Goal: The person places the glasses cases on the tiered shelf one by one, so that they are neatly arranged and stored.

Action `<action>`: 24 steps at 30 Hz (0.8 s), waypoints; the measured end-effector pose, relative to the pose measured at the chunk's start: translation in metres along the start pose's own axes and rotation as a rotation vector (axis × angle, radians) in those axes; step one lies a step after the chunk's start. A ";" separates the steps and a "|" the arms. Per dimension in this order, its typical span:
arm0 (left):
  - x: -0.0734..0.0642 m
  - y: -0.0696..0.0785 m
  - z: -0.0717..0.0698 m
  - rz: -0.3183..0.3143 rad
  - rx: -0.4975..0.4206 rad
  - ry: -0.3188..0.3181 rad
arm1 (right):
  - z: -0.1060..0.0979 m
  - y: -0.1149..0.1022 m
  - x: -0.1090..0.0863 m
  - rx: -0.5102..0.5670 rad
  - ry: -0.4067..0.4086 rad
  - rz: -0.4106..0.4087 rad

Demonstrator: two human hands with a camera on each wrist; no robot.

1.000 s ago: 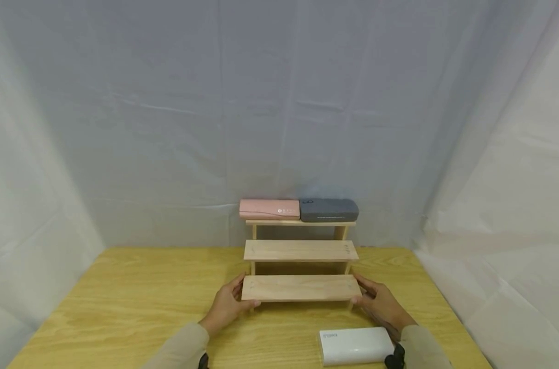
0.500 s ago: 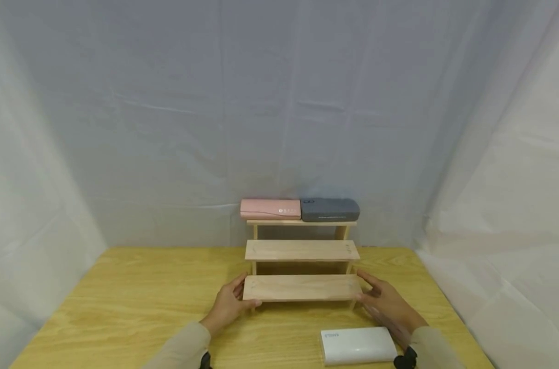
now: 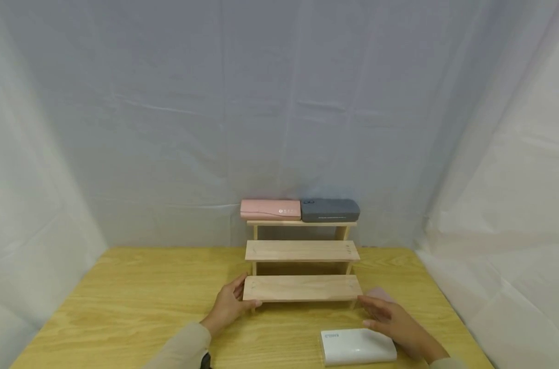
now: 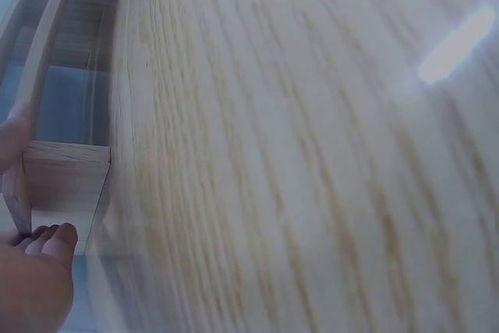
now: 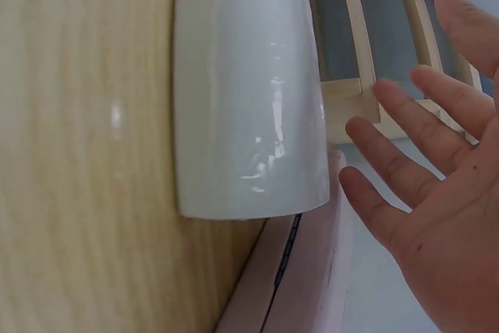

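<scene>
A three-tier wooden stand (image 3: 302, 288) is on the table. My left hand (image 3: 228, 303) grips the left end of its lowest board; in the left wrist view the fingers (image 4: 58, 243) curl around the wood. My right hand (image 3: 396, 325), off the stand, hovers by its right front corner with fingers spread, as the right wrist view shows. Beneath it lies a white, glossy case (image 3: 358, 347), lettered at one corner. A pale pink hinged case (image 5: 312, 271) lies beside the white one, mostly hidden by the right hand in the head view.
On the top tier sit a pink glasses case (image 3: 270, 209) and a dark grey glasses case (image 3: 330, 210), end to end. The yellow wooden table (image 3: 136, 302) is enclosed by pale sheeting (image 3: 168, 128) at the back and both sides.
My right hand has let go of the stand's right end and drawn back toward the white case, uncovering part of the pale pink case. The left hand keeps its grip.
</scene>
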State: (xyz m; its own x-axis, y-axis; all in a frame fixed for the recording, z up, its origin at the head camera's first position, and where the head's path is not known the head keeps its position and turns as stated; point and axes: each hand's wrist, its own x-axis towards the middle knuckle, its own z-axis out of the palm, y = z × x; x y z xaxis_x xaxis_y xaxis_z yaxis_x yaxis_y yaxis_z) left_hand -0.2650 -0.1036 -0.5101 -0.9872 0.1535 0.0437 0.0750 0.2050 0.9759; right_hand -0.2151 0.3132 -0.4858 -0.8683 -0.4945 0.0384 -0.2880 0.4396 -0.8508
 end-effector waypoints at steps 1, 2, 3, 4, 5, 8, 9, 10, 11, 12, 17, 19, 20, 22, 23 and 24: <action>0.000 0.000 0.000 -0.002 -0.003 -0.001 | 0.002 0.000 -0.003 0.021 -0.017 -0.017; 0.000 0.000 0.000 -0.006 -0.004 -0.001 | 0.003 0.001 -0.006 0.033 -0.033 -0.035; 0.000 0.000 0.000 -0.010 -0.008 0.001 | 0.005 0.001 -0.009 0.043 -0.044 -0.045; 0.000 0.000 0.000 -0.014 -0.011 0.002 | 0.006 0.002 -0.011 0.037 -0.051 -0.058; 0.000 0.000 0.000 -0.019 -0.016 0.003 | 0.008 0.003 -0.014 0.034 -0.058 -0.061; 0.000 -0.001 0.000 -0.017 -0.024 0.004 | 0.012 0.005 -0.020 0.008 -0.055 -0.042; 0.000 -0.001 0.000 -0.013 -0.026 0.005 | 0.014 0.006 -0.022 0.000 -0.049 -0.030; 0.000 -0.001 0.000 -0.008 -0.026 0.004 | 0.015 0.007 -0.024 -0.007 -0.045 -0.017; 0.000 -0.001 0.000 -0.005 -0.024 0.002 | 0.015 0.007 -0.025 -0.022 -0.040 -0.009; 0.000 -0.001 0.000 -0.001 -0.025 0.000 | 0.016 0.008 -0.026 -0.033 -0.039 -0.003; 0.001 -0.002 0.000 -0.005 -0.037 -0.008 | 0.017 0.010 -0.028 -0.018 -0.064 0.051; 0.001 -0.003 0.000 -0.013 -0.042 -0.007 | 0.018 0.010 -0.029 -0.012 -0.074 0.069; 0.002 -0.003 0.000 -0.016 -0.046 -0.004 | 0.018 0.011 -0.029 -0.009 -0.078 0.075; 0.002 -0.004 0.000 -0.018 -0.042 -0.001 | 0.018 0.011 -0.029 -0.018 -0.079 0.079; 0.002 -0.004 0.000 -0.020 -0.040 0.000 | 0.018 0.012 -0.029 -0.036 -0.075 0.077; 0.002 -0.004 0.000 -0.025 -0.041 0.001 | 0.019 0.012 -0.029 -0.051 -0.069 0.076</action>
State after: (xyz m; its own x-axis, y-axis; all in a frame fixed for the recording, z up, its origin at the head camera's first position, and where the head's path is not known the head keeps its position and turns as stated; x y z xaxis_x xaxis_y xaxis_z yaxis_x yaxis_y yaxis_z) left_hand -0.2677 -0.1039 -0.5137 -0.9889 0.1476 0.0194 0.0445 0.1691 0.9846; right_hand -0.1859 0.3186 -0.5069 -0.8590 -0.5081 -0.0633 -0.2438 0.5146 -0.8220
